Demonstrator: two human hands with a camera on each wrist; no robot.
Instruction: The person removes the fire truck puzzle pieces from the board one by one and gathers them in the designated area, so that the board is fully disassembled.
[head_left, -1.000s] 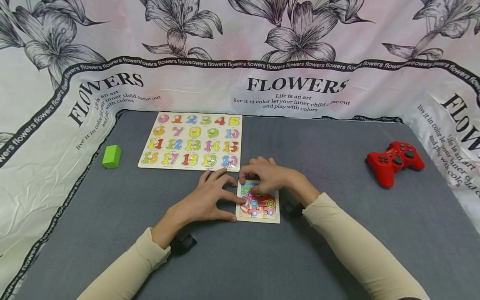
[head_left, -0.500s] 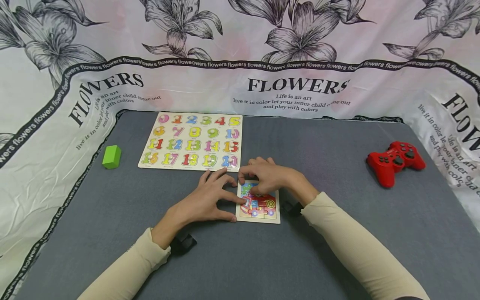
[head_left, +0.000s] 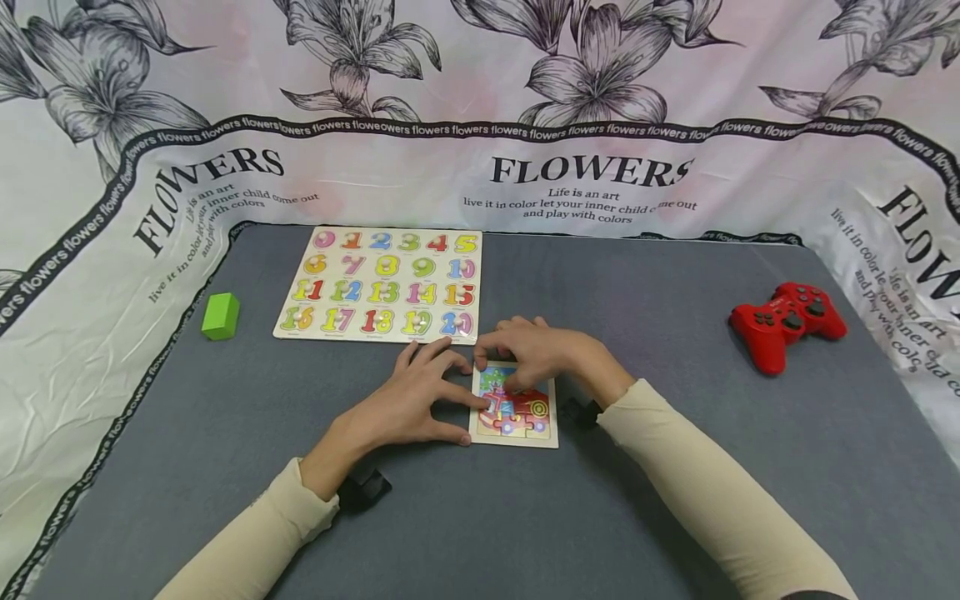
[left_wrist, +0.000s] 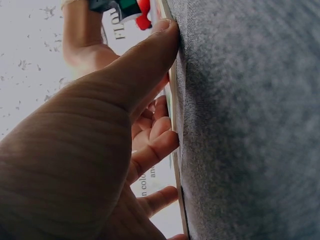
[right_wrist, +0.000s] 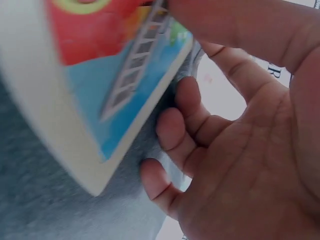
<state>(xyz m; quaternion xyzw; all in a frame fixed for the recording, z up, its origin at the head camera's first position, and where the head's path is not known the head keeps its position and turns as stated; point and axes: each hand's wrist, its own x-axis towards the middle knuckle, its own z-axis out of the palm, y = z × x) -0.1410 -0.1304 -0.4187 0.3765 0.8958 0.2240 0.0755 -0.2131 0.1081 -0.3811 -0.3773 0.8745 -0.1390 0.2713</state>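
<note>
A small framed jigsaw puzzle [head_left: 517,427] with a red fire truck picture lies flat on the grey table, in front of the person. My left hand [head_left: 412,400] has its fingers spread at the puzzle's left side; the thumb touches the lower left edge and the index fingertip reaches the picture. From the far side, my right hand [head_left: 536,350] grips the puzzle's upper part, index finger curled to the top left corner and thumb on the picture. Its other fingers curl beyond the frame in the right wrist view. This hand hides part of the picture.
Behind the left hand lies a number board [head_left: 378,283] with colourful numerals. A green block [head_left: 221,316] sits at the far left. Toward the right edge is a red game controller [head_left: 787,325]. A flower-printed cloth [head_left: 420,179] rises behind the table [head_left: 637,283].
The whole head view has shifted very slightly. Both hands keep nearly the same places on the puzzle.
</note>
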